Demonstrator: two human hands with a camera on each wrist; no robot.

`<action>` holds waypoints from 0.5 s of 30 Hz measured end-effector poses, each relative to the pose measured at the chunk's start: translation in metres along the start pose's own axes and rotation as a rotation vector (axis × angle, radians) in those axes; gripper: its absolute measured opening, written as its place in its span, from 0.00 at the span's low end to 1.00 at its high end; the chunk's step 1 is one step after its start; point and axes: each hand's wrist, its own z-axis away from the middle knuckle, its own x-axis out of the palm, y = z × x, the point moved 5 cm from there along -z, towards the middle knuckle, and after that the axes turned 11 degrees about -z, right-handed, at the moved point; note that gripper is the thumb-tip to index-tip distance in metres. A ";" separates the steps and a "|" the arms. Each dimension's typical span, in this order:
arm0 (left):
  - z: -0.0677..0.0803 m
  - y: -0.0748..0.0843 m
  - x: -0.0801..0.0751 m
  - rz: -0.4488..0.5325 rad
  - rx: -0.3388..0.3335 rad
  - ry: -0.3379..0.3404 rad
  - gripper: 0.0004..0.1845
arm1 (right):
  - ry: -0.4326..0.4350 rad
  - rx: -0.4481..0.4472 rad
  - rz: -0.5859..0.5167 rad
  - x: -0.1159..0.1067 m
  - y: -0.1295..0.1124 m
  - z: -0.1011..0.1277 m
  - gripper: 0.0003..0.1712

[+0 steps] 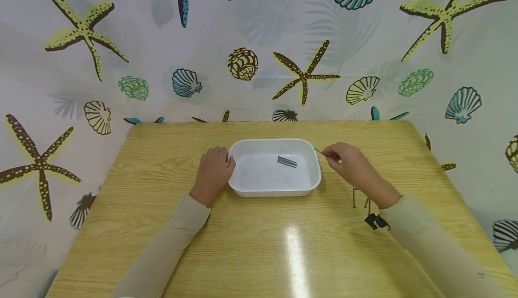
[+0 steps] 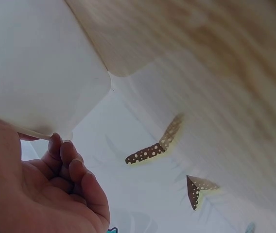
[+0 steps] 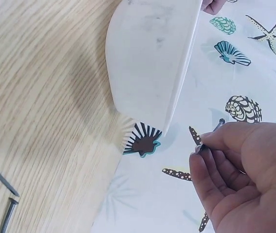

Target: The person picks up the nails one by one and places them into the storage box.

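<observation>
A white plastic tray (image 1: 311, 185) sits mid-table with a few dark nails (image 1: 287, 161) lying inside it. My right hand (image 1: 347, 159) hovers just right of the tray and pinches one thin nail (image 1: 319, 151) whose tip points over the tray's right rim; the nail (image 3: 215, 131) shows between thumb and forefinger in the right wrist view. My left hand (image 1: 214, 170) rests against the tray's left wall (image 2: 41, 73), its fingers (image 2: 67, 162) loosely curled beside it. More nails (image 1: 354, 197) lie on the table behind my right wrist.
The wooden table (image 1: 259, 244) stands against a sea-shell patterned curtain (image 1: 243, 42). A small black clip (image 1: 374, 221) lies near my right forearm. Two loose nails (image 3: 2, 194) show on the wood in the right wrist view.
</observation>
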 end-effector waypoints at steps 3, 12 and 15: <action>0.000 0.000 -0.002 0.003 0.003 0.008 0.12 | -0.008 0.002 -0.002 0.006 -0.003 -0.002 0.08; 0.001 -0.001 0.000 0.002 0.002 0.002 0.13 | -0.044 -0.014 -0.037 0.022 -0.014 -0.005 0.08; 0.000 -0.001 0.000 0.008 -0.001 -0.003 0.13 | -0.058 -0.020 -0.042 0.028 -0.017 -0.007 0.09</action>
